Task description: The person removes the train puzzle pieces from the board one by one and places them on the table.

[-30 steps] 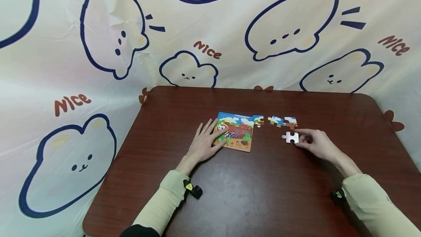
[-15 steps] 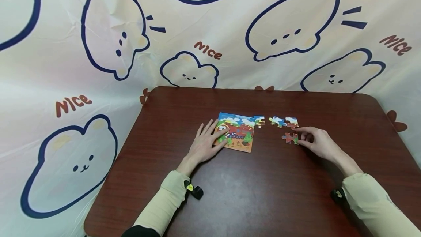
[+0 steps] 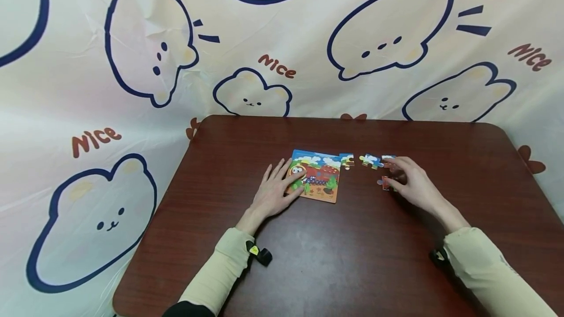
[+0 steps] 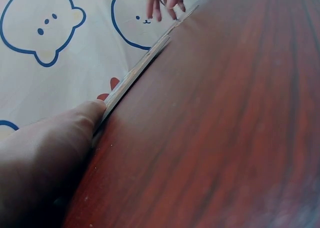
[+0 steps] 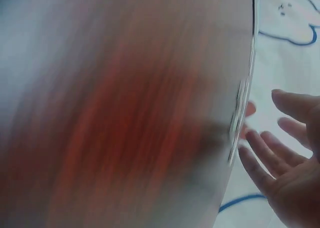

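My left hand [image 3: 270,192] lies with fingers spread on the left part of a jigsaw puzzle picture [image 3: 328,170] showing a red train, sky and sand. My right hand [image 3: 416,182] hovers over puzzle pieces to the right, its fingers apart and pinching nothing in the right wrist view. Its thumb tip is at a reddish piece [image 3: 385,184]; the other fingers reach over a sky-topped piece [image 3: 388,157], partly hiding both. Left of these lie a blue-and-white piece [image 3: 370,161] and another piece [image 3: 347,160] right at the picture's upper right edge.
Everything lies on a dark brown wooden table [image 3: 308,258] with rounded corners. A pale cloth [image 3: 308,23] printed with blue-outlined cartoon animals hangs behind and beside it. A small black wrist camera [image 3: 263,257] sits at the left cuff.
A second ago my right hand pinched a piece white side up; then it showed its printed side. Now my fingers have come off it and moved left and up over the neighbouring piece. Left hand unmoved.
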`<state>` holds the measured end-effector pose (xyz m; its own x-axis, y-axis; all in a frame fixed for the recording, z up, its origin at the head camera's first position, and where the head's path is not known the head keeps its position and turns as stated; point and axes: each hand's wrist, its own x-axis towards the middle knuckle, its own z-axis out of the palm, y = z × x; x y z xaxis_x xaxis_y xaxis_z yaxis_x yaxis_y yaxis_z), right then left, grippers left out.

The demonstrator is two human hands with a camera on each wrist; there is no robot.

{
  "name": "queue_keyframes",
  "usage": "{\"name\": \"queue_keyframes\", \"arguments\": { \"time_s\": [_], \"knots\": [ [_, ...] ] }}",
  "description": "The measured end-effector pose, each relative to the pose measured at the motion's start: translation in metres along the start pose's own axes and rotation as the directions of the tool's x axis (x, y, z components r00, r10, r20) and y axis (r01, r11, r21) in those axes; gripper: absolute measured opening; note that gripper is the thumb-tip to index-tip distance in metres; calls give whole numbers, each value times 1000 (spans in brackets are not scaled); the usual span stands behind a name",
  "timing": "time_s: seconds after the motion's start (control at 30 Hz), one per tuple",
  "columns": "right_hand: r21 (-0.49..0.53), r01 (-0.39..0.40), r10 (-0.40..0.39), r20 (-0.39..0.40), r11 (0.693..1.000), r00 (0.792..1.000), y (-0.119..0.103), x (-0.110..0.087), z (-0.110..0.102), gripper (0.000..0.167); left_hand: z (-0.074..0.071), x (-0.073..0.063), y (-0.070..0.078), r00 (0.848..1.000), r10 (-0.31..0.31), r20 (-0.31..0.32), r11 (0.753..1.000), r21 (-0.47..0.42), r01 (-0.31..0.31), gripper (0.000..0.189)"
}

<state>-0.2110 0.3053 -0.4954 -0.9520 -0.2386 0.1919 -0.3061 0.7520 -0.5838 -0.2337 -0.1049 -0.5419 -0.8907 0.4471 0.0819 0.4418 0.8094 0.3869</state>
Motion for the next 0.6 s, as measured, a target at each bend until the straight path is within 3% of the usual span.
{"name": "queue_keyframes", "arguments": {
  "time_s": [0.23, 0.37, 0.6],
  "knots": [
    [-19, 23, -21, 64, 1000, 998, -27, 13, 21, 64, 0, 0, 0, 1000, -2, 12, 1000, 0, 2, 57],
    [-18, 23, -20, 140, 1000, 990, -45, 24, 35, 68, -1, 0, 0, 1000, -11, 14, 1000, 14, 11, 61],
    [94, -5, -20, 261, 996, 965, -75, 44, 59, 58, -1, 2, 0, 1000, -17, 5, 1000, 25, 17, 65]
  ]
}}
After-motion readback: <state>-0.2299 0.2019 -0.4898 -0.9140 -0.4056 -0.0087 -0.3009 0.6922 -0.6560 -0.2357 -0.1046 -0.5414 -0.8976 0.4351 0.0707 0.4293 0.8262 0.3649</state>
